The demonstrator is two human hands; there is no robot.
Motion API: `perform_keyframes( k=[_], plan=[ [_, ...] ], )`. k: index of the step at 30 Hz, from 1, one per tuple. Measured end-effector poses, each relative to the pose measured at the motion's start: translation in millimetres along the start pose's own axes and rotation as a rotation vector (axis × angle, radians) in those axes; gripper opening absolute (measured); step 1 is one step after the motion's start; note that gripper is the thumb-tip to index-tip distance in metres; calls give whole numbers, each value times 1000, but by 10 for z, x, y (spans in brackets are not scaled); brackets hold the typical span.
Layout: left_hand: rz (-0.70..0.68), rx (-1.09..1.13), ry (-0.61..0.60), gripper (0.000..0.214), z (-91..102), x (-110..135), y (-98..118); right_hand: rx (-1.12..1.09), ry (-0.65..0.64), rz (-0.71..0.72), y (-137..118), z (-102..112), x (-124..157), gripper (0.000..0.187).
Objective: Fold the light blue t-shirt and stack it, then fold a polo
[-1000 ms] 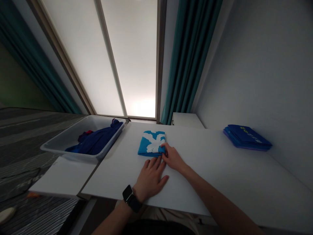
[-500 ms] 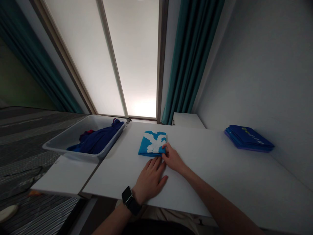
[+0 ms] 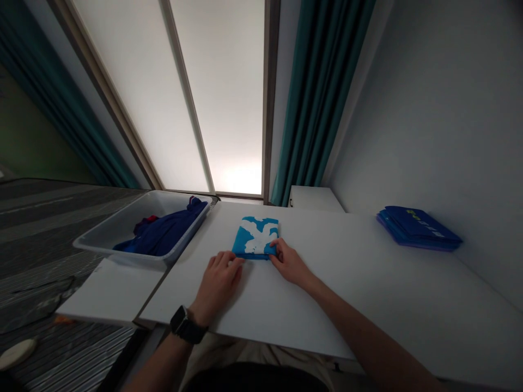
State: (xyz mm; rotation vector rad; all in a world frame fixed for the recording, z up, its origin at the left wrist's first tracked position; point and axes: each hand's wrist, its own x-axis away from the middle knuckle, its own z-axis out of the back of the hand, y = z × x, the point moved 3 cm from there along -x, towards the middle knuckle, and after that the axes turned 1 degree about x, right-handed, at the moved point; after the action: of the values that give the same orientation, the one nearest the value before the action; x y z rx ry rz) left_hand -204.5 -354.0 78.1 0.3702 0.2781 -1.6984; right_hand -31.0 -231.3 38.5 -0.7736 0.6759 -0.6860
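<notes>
Cloth (image 3: 256, 237) on table (image 3: 327, 313): folded into a flat, compact block, blue with a white print; lies on the white top ahead of you, between tub and stack.
Tub (image 3: 141, 262): translucent, at the table's left; holds loose dark-blue clothes (image 3: 171, 231) with a bit of red showing.
Stack (image 3: 420, 227): folded blue pieces, on the table at your far right, near the wall (image 3: 429, 120).
Right hand (image 3: 290, 264): your thumb and fingers pinch the cloth at its near right corner.
Left hand (image 3: 220, 280): your fingers are bent, tips at the near left corner; whether they grip, cannot tell.
Watch (image 3: 186, 326): black, on your left wrist.
</notes>
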Motion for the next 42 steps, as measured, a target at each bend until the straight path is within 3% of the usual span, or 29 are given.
perform_keyframes(
  k=[4,7,16,22,33,42],
  plan=[
    [-126,-56,-5,21,42,-114,-233,-24,32,-24,-30,22,-18,14],
    [-220,-108,-71,22,31,-188,-223,-67,66,-26,-18,18,-33,15],
    [-279,-147,-146,19,-56,-324,-168,-280,85,-74,68,8,-57,23],
    [-323,-184,-166,20,-120,-325,-260,-77,57,-12,24,80,-10,20],
    [-201,-121,-222,13,-126,-360,-240,82,-3,119,-19,115,16,22],
    [-187,-93,-208,16,-155,-350,-283,280,-9,211,-33,116,71,24]
  ],
)
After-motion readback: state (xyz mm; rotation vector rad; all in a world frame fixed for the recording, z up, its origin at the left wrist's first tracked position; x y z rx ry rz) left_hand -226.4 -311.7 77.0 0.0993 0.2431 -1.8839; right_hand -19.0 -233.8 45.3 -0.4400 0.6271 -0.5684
